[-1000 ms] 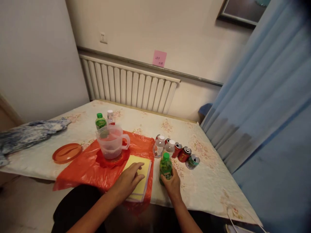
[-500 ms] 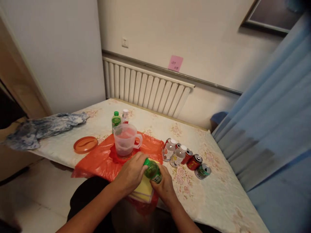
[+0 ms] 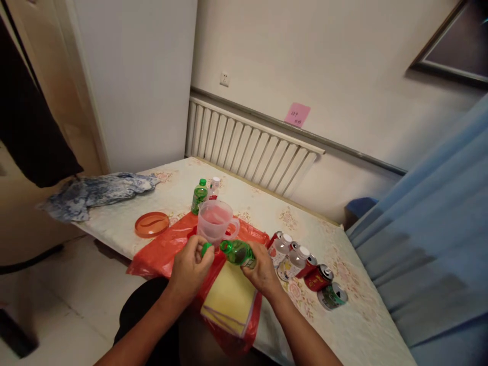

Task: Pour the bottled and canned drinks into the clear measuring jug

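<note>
Between the fingertips of my left hand (image 3: 190,267) is a small green cap (image 3: 206,248). My right hand (image 3: 262,269) is wrapped round the lower part of a green bottle (image 3: 237,252), which lies tilted with its open mouth pointing left, near the cap and apart from it. Just behind the bottle mouth, a translucent pitcher (image 3: 214,219) stands on a red plastic sheet (image 3: 163,244), its handle to the right. A folded yellow cloth (image 3: 229,297) lies on the sheet below the bottle.
Behind the pitcher stand a capped green bottle (image 3: 199,197) and a white-capped bottle (image 3: 214,188). An orange lid (image 3: 151,224) and a crumpled patterned cloth (image 3: 102,193) lie left. On the right are two clear bottles (image 3: 293,262), red cans (image 3: 318,277) and a green can (image 3: 332,296).
The cap has come off the bottle and moved left with my left hand. My right hand has tipped the bottle so its mouth faces left. The view has shifted.
</note>
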Motion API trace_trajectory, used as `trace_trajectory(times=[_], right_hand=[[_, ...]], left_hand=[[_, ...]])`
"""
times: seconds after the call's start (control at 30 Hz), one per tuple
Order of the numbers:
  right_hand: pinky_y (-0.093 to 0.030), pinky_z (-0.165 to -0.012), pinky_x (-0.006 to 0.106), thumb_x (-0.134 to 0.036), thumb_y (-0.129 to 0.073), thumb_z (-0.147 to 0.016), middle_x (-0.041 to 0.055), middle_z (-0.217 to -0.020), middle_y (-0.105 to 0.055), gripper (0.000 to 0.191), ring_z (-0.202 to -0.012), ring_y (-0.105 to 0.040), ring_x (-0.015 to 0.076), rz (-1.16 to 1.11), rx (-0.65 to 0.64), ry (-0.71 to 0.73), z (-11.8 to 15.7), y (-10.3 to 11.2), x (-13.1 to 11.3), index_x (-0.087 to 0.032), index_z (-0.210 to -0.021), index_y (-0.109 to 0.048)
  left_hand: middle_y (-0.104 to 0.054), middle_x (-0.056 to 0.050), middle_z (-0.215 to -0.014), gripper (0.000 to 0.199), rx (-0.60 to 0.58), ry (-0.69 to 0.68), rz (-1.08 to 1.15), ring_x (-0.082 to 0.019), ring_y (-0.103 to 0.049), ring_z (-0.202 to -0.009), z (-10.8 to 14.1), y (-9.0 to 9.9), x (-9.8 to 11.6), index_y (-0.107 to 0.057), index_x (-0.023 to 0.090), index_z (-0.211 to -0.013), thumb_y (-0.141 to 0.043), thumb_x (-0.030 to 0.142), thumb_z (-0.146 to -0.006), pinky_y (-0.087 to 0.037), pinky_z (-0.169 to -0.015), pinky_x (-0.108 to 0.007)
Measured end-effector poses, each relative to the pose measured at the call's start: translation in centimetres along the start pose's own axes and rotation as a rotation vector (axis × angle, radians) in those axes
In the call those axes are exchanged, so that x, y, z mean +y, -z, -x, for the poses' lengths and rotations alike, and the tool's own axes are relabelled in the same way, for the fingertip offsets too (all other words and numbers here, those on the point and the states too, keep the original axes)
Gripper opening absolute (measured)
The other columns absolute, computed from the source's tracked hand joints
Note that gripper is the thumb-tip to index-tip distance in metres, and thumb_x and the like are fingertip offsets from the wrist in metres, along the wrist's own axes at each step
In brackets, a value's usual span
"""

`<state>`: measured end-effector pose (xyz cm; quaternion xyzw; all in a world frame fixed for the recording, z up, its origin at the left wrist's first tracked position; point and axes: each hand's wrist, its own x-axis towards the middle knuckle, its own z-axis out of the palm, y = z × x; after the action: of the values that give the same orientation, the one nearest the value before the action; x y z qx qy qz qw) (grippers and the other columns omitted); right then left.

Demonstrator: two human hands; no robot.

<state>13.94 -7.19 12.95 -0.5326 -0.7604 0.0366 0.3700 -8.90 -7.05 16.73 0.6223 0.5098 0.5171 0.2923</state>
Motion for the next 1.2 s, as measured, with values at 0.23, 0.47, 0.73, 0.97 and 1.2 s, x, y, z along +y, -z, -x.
trace_trajectory(times=[0.23, 0.47, 0.73, 0.97, 1.2], right_hand=[[-0.046, -0.093, 0.038, -0.016, -0.061, -0.072, 0.0094, -0.112, -0.064, 0.05, -0.104, -0.057, 0.0252, 0.172, 0.019, -0.019, -4.9, 1.9, 2.3, -0.02, -0.122, -0.059], [-0.04, -0.092, 0.037, -0.013, -0.06, -0.071, 0.0114, -0.114, -0.062, 0.058, -0.103, -0.053, 0.0262, 0.55, -0.018, -0.001, -10.0, 3.3, 4.1, -0.018, -0.129, -0.057], [-0.033, -0.092, 0.038, -0.012, -0.058, -0.076, 0.0117, -0.113, -0.062, 0.054, -0.103, -0.049, 0.0271, 0.803, -0.095, 0.115, -13.3, 3.8, 4.0, -0.021, -0.129, -0.057], [-0.028, -0.096, 0.042, -0.01, -0.054, -0.081, 0.0144, -0.111, -0.06, 0.047, -0.104, -0.045, 0.0293, 0.886, -0.131, 0.192, -15.1, 4.1, 2.9, -0.021, -0.126, -0.06], [-0.021, -0.105, 0.047, -0.01, -0.055, -0.082, 0.0151, -0.113, -0.059, 0.043, -0.108, -0.045, 0.0306, 0.923, -0.147, 0.261, -16.3, 4.5, 1.7, -0.02, -0.124, -0.061]], left_hand=[[-0.053, 0.006, -0.067, 0.027, -0.331, 0.353, 0.619, -0.009, -0.048, -0.055, 0.1, -0.7, -5.4, -0.056, 0.018, -0.088, -0.064, 0.042, -0.079, -0.038, -0.057, -0.024], [-0.063, 0.002, -0.077, 0.035, -0.49, 0.827, 1.098, -0.01, -0.062, -0.065, 3.4, -1.9, -14.5, -0.062, 0.017, -0.092, -0.085, 0.025, -0.067, -0.047, -0.067, -0.024], [-0.066, 0.0, -0.076, 0.03, -0.603, 0.783, 1.17, -0.012, -0.064, -0.068, 4.4, -1.7, -16.6, -0.067, 0.015, -0.093, -0.085, 0.023, -0.069, -0.05, -0.074, -0.028], [-0.068, -0.001, -0.081, 0.034, -0.56, 0.798, 1.175, -0.014, -0.067, -0.072, 4.4, -2.3, -17.2, -0.066, 0.016, -0.096, -0.085, 0.023, -0.069, -0.051, -0.078, -0.03], [-0.069, -0.002, -0.083, 0.035, -0.564, 0.788, 1.165, -0.014, -0.067, -0.072, 4.5, -2.2, -17.2, -0.065, 0.017, -0.097, -0.085, 0.025, -0.07, -0.051, -0.079, -0.03]])
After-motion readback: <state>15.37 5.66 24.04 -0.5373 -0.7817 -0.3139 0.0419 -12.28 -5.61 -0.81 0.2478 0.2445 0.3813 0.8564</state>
